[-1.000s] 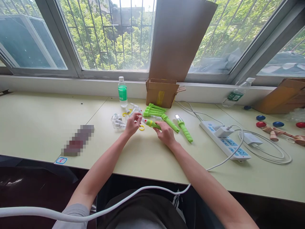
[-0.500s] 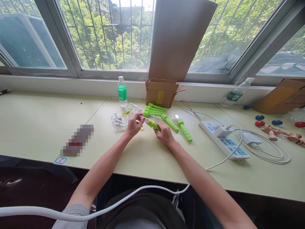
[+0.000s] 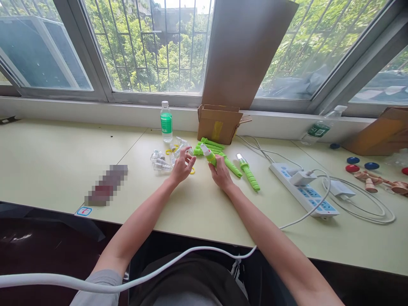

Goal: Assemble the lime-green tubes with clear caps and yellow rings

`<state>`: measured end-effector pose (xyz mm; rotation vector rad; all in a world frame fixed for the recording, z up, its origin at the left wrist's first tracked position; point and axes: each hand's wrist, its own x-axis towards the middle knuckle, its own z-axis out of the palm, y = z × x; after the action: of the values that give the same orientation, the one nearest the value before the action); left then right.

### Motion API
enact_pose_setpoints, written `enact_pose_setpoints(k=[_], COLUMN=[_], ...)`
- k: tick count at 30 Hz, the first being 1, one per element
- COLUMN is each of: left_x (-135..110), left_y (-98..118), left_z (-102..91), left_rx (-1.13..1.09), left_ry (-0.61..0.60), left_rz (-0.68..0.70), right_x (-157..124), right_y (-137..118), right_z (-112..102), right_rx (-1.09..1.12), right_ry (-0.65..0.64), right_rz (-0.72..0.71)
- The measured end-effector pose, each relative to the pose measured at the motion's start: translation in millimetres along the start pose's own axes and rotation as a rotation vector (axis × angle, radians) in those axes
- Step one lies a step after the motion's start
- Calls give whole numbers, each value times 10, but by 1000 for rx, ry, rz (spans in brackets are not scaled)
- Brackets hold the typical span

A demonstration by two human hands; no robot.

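Observation:
My right hand (image 3: 220, 173) is closed round a green ridged plastic handle (image 3: 210, 157) with a yellow band and a white top that tilts up to the left. My left hand (image 3: 182, 168) is off the handle, fingers apart, over the edge of a pile of clear plastic caps (image 3: 162, 165). Yellow rings (image 3: 172, 149) lie among those caps. Beyond my right hand rest several more green handles (image 3: 212, 143), and one (image 3: 232, 165) lies close beside it. Farther right is a green handle with a clear cap on its end (image 3: 250, 172).
A water bottle (image 3: 166, 122) and an opened cardboard box (image 3: 218, 125) stand at the back. On the right are a power strip (image 3: 304, 191) with cables, a tilted bottle (image 3: 321, 127), and wooden toys with balls (image 3: 371, 182). A white cable (image 3: 178, 257) crosses before my body.
My left hand has come away from the handle's white top, and its fingers have spread. In my right hand the handle has tipped more upright. The view has shifted slightly.

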<state>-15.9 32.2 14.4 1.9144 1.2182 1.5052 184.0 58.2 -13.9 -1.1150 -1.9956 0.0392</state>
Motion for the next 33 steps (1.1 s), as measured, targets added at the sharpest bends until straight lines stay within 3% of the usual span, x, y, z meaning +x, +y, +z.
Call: enact_pose_setpoints(k=[7, 14, 17, 21, 26, 29, 33], left_x=[-18, -36, -45, -71, -115, -109, -56], left_y=[-55, -74, -71, -75, -53, -31, -40], left_z=[23, 12, 19, 67, 148, 148, 78], left_rx=[114, 292, 419, 573, 652, 655, 502], left_ry=[-28, -65, -86, -185, -355, -310, -138], left_rz=[27, 78, 160, 293, 303, 231, 112], right_x=[115, 64, 21, -7, -28, -36, -40], right_y=[117, 72, 23, -39, -84, -83, -65], right_z=[68, -30, -68, -75, -83, -97, -112], right_rx=[-25, 74, 142, 171, 201, 197, 188], right_ry=[30, 188, 192, 179, 145, 146, 168], right_rz=[24, 200, 235, 228, 210, 221, 218])
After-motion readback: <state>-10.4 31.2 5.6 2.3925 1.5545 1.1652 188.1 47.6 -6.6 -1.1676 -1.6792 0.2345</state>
